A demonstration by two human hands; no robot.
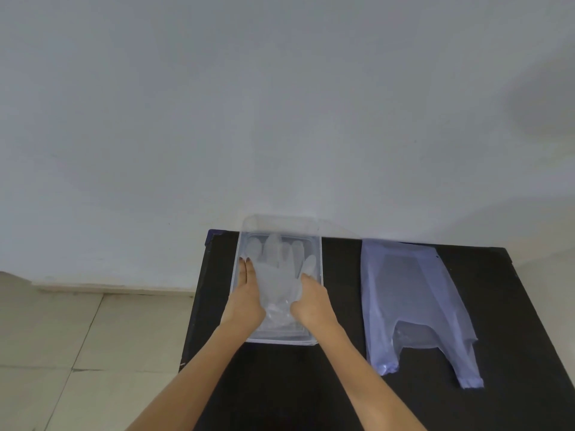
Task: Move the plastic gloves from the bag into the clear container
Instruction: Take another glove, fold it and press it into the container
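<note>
A: Why are both hands inside the clear container (320,265)?

B: Left hand (245,303), fingers pressed together, and right hand (311,303), loosely curled, flatten the plastic gloves (278,275). Right of them, the bag (413,303) lies flat on the black table (342,306).

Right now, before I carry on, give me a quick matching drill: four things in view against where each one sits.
Things:
1. plastic gloves
2. bag
3. left hand
4. right hand

Places:
A. flat on the black table, right of the clear container
B. inside the container, fingers pointing away
C. on the gloves' right edge
D. on the gloves' left edge, fingers extended

Pairs: 1-B, 2-A, 3-D, 4-C
</note>
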